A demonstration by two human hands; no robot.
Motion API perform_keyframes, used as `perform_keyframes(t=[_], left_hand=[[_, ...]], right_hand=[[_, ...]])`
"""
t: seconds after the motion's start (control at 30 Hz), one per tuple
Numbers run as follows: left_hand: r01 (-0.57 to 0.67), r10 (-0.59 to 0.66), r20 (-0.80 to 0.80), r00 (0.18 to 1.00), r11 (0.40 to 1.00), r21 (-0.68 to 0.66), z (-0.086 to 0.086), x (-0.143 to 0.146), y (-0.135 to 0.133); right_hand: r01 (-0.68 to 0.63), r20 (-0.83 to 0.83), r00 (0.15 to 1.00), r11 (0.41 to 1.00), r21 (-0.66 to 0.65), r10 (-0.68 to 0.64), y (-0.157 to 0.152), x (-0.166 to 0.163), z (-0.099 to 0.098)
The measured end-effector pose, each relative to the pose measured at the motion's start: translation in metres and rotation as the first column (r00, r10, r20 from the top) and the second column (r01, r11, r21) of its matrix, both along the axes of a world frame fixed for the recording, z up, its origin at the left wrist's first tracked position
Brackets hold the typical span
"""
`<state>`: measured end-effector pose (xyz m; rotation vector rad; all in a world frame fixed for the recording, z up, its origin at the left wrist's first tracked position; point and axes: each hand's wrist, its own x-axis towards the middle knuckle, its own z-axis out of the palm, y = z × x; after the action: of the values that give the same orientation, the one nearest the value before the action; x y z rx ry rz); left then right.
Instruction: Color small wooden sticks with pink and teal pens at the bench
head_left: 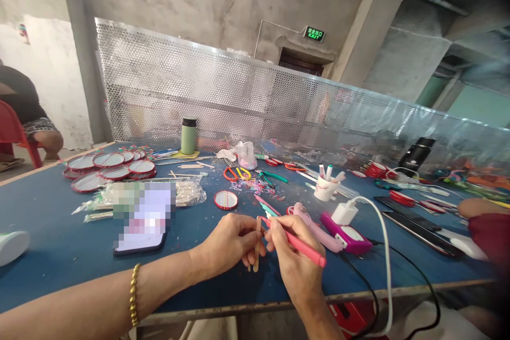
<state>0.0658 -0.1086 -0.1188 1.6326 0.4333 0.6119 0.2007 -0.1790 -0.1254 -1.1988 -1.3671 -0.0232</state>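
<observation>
Nearer to us than the small round red-rimmed disc (226, 200) on the flat blue bench (59, 212), our left hand (231, 238) pinches a pale flat wooden stick (256, 263), and our right hand (299, 273) grasps a slim coral-pink plastic pen (306, 249). Whether the tip touches the stick, we cannot tell. With too weak pinch, the stick may turn and the tip may slip onto our fingers. Well right of the disc, the looped white cable (388, 265) could catch our right forearm.
</observation>
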Motion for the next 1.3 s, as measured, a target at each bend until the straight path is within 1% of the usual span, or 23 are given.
perform_keyframes(t=[0.37, 0.63, 0.77, 0.93, 1.1, 1.3], left_hand=[[-0.005, 0.005, -0.002, 1.000, 1.000, 0.011, -0.0022, 0.0002, 0.0011], [0.003, -0.003, 0.004, 1.000, 1.000, 0.012, -0.0021, -0.0001, 0.0009], [-0.007, 0.007, -0.004, 1.000, 1.000, 0.020, -0.0011, -0.0001, 0.0005], [-0.002, 0.002, -0.005, 1.000, 1.000, 0.013, 0.0016, -0.0005, -0.0006], [-0.004, 0.004, -0.010, 1.000, 1.000, 0.021, 0.0026, -0.0009, -0.0006], [-0.005, 0.005, -0.018, 1.000, 1.000, 0.022, 0.0003, -0.0007, -0.0007]], right_hand=[[-0.001, 0.015, 1.000, 1.000, 0.003, 0.001, 0.0007, 0.0004, -0.0010], [0.005, 0.016, 1.000, 1.000, 0.023, -0.006, -0.0016, -0.0017, 0.0022], [-0.007, 0.011, 1.000, 1.000, 0.007, 0.007, -0.0014, -0.0012, 0.0014], [-0.018, 0.021, 1.000, 1.000, 0.021, 0.017, -0.0001, -0.0012, 0.0016], [0.007, 0.012, 1.000, 0.999, 0.036, -0.008, -0.0001, -0.0015, 0.0022], [-0.007, 0.022, 1.000, 0.999, 0.031, 0.006, -0.0001, -0.0011, 0.0007]])
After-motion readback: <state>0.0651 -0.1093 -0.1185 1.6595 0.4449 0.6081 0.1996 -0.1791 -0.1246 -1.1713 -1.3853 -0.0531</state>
